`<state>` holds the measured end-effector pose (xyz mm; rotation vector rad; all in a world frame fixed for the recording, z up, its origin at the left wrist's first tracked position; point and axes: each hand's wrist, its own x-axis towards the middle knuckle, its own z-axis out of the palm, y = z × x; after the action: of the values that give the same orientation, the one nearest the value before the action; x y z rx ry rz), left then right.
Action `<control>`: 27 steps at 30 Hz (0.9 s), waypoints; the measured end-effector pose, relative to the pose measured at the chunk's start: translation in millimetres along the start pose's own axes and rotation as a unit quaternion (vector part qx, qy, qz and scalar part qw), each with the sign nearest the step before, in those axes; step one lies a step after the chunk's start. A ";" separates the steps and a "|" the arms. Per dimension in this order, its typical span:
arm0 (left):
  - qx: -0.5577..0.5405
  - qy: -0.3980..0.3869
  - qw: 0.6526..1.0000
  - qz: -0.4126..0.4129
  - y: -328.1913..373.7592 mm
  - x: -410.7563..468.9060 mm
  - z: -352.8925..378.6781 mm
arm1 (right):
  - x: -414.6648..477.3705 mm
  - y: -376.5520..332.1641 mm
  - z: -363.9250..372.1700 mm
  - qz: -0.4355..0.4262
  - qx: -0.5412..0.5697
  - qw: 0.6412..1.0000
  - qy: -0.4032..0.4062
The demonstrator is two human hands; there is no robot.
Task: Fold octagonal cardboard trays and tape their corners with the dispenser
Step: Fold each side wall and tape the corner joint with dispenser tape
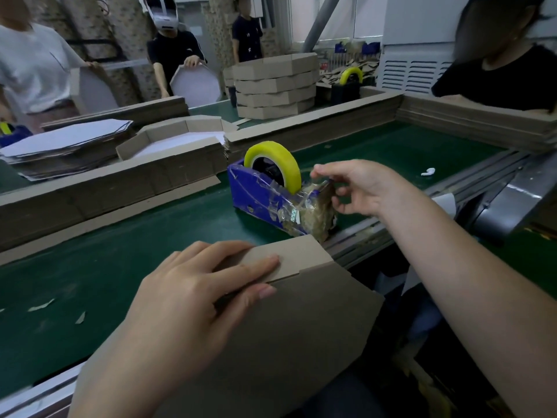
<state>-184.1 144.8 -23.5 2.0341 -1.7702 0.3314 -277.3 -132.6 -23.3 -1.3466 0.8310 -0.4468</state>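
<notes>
Tray [286, 327] under left hand [196, 285], fingers flat, pressing; right hand [358, 188] pinches tape [320, 184] at dispenser [256, 194].

At the belt's [90, 267] near edge the tray [286, 327] ran off the bottom; left hand [193, 297] covered its flap joint. The dispenser [250, 188] had its cutter end buried under tape scraps [313, 212]; right hand [361, 188] pinch unclear.

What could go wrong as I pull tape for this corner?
1. The left hand only presses the tray flap flat; if it eases off, the fold may spring open before it is secured.
2. The right hand pinches tape at the dispenser cutter, which is caked with old scraps; the strip may snag or tear crooked.
3. The tray overhangs the belt edge and could slip.
</notes>
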 end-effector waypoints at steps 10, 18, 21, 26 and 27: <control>-0.006 -0.008 1.000 -0.010 1.5 4.1 1.8 | 2.1 26.8 0.0 -0.093 0.148 0.984 0.034; -0.014 -0.012 1.000 -0.010 1.7 3.1 0.3 | 5.9 46.2 -3.0 -0.139 0.268 0.953 0.033; -0.013 -0.010 1.000 -0.011 2.8 3.2 0.3 | 7.4 55.1 -4.6 -0.151 0.304 0.940 0.034; -0.016 -0.008 1.000 -0.006 2.8 4.5 -0.2 | 8.1 64.8 -1.4 -0.192 0.298 0.934 0.035; -0.017 -0.007 1.000 -0.007 2.6 4.5 0.0 | 7.6 65.6 -0.8 -0.202 0.286 0.936 0.034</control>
<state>-185.9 140.6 -21.1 2.0286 -1.7587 0.2807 -284.3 -125.5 -88.6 -0.9487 0.4176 -0.9803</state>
